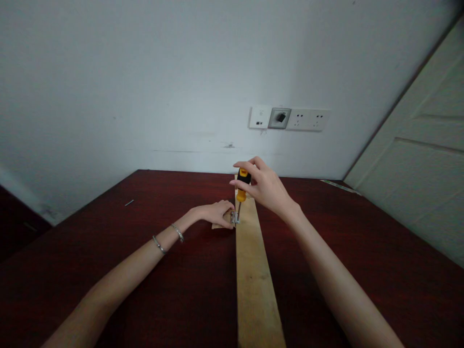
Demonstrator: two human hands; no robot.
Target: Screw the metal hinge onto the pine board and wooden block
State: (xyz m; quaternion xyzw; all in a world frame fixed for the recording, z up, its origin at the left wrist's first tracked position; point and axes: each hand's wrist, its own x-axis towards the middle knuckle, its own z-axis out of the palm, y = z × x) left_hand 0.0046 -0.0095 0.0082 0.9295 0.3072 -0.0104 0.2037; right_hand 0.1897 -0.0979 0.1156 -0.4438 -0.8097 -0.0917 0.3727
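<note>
**First:** What are your hands doing?

**Second:** Your right hand [266, 186] is gripping a screwdriver [241, 195], its handle yellow and black, its slim metal shaft pointing down beside a hinge [234, 217]. Your left hand [213, 212] is holding a small wooden piece [217, 225], thumb and fingers closing around its hinge end.

**First:** Materials?

**Second:** A long, flat, pale wooden board [253, 270] is running away from you, with the hinge sitting at its left edge. Both are resting on a dark red-brown, faintly grained table [174, 290].

**First:** Surroundings?

**Second:** A thin metal pin [129, 202] is lying well apart, on your left. Beyond, a scuffed white wall [145, 96] is carrying socket plates [308, 120]; a panelled door [427, 125] is standing right.

**First:** Unclear points?

**Second:** Your left fingers are covering much of the piece; the screwdriver's tip is showing too small to confirm contact. The frame is cutting off the board's near end.
</note>
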